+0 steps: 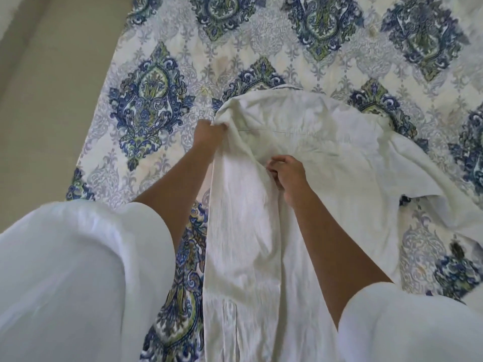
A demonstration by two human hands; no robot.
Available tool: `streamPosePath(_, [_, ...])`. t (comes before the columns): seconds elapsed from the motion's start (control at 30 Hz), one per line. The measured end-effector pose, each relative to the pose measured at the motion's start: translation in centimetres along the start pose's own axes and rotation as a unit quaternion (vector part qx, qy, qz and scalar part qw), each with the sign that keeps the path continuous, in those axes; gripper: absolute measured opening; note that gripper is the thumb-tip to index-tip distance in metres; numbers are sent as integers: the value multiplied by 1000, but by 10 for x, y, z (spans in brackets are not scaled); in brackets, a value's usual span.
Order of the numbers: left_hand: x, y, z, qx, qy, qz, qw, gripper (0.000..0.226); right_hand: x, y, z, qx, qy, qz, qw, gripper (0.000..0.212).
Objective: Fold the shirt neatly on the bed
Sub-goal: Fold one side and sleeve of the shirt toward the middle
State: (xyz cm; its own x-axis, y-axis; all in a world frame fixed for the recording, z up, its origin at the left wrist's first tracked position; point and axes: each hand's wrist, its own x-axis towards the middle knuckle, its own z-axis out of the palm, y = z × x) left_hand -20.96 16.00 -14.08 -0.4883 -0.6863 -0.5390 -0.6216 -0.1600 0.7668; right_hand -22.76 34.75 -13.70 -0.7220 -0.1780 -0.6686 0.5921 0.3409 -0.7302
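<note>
A white shirt point(300, 142) lies on the patterned bed cover point(146, 100), collar end away from me and hem toward me. Its left side is folded inward, giving a straight left edge. One short sleeve spreads out to the right. My left hand point(209, 133) pinches the shirt at its upper left corner, near the shoulder. My right hand point(287, 173) pinches the cloth in the middle of the shirt, fingers curled into a fold. Both of my forearms come out of wide white sleeves.
The bed cover is white with blue and green ornaments and fills most of the view. A beige floor point(39, 87) lies past the bed's left edge. A small dark spot point(457, 250) shows on the cover at the right.
</note>
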Motion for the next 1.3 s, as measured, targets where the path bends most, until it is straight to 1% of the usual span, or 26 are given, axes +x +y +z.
streamPosePath(0.07, [14, 6, -4, -38, -22, -70, 997, 23, 4, -11, 0, 20, -27, 33, 999, 14])
streamPosePath(0.1, [18, 9, -5, -49, -36, -91, 994, 19, 6, -16, -1, -3, -42, 40, 998, 10])
streamPosePath(0.13, [24, 11, -6, -62, -49, -102, 992, 15, 7, -19, -1, -50, -62, 37, 996, 7])
streamPosePath(0.2, [34, 17, -6, -89, -82, -107, 987, 9, 10, -22, -3, -170, -96, 22, 980, 9])
streamPosePath(0.23, [37, 19, -6, -107, -99, -112, 983, 10, 10, -22, -4, -202, -97, 16, 975, 9])
streamPosePath(0.27, [42, 20, -4, -129, -108, -118, 978, 17, 13, -21, -7, -204, -89, 4, 975, 9])
streamPosePath(0.37, [49, 18, 3, -162, -99, -128, 973, 28, 21, -16, -14, -108, -30, -67, 991, 5])
streamPosePath(0.4, [49, 16, 5, -169, -95, -127, 973, 28, 22, -14, -14, -119, -38, -84, 989, 13])
streamPosePath(0.47, [54, 11, 7, -182, -83, -124, 972, 27, 25, -9, -10, -234, -80, -112, 962, 17])
streamPosePath(0.53, [58, 5, 6, -182, -70, -124, 973, 23, 30, -4, -7, -294, -46, -135, 945, 13])
streamPosePath(0.6, [60, 0, 5, -169, -52, -114, 978, 5, 37, -2, -8, -280, 3, -119, 952, 11])
streamPosePath(0.67, [64, -3, 6, -156, -38, -104, 982, 13, 40, 2, -7, -320, 5, -104, 942, 14])
streamPosePath(0.73, [65, -3, 8, -145, -41, -79, 985, 14, 38, 6, -3, -343, 38, -133, 929, 21])
streamPosePath(0.8, [60, -1, 6, -134, -60, -62, 987, 9, 28, 5, 1, -302, 112, -227, 919, 19])
streamPosePath(0.83, [57, 1, 5, -110, -76, -48, 990, 7, 24, 3, 2, -254, 113, -263, 924, 17])
streamPosePath(0.87, [57, 1, 3, -67, -89, -22, 994, 10, 21, 0, 3, -185, 71, -269, 942, 15])
streamPosePath(0.93, [54, 4, 1, 15, -78, 36, 996, 21, 16, -4, 7, -61, -95, -195, 974, 13])
streamPosePath(0.97, [55, 6, 0, 35, -64, 55, 996, 24, 16, -2, 8, -16, -164, -144, 976, 15])
streamPosePath(1.0, [57, 7, 0, 39, -50, 70, 996, 25, 18, 0, 9, 32, -200, -95, 975, 22])
streamPosePath(1.03, [59, 11, 0, 37, -36, 79, 996, 23, 21, 2, 9, 91, -199, -56, 974, 29])
streamPosePath(1.07, [62, 13, 2, 38, -19, 88, 995, 19, 23, 3, 8, 143, -168, -38, 975, 34])
streamPosePath(1.1, [60, 16, 4, 51, -2, 101, 994, 16, 24, 4, 6, 170, -130, -52, 976, 33])
streamPosePath(1.17, [47, 13, 7, 123, 35, 141, 982, 34, 17, 6, 5, 152, -76, -127, 977, 29])
streamPosePath(1.2, [31, 6, 8, 177, 68, 171, 967, 43, 10, 9, 6, 128, -70, -157, 977, 26])
streamPosePath(1.27, [-14, -19, 11, 255, 123, 248, 926, 53, -4, 19, 9, 76, -104, -156, 979, 24])
streamPosePath(1.3, [-39, -35, 14, 269, 120, 292, 910, 56, -9, 25, 12, 51, -136, -126, 981, 26])
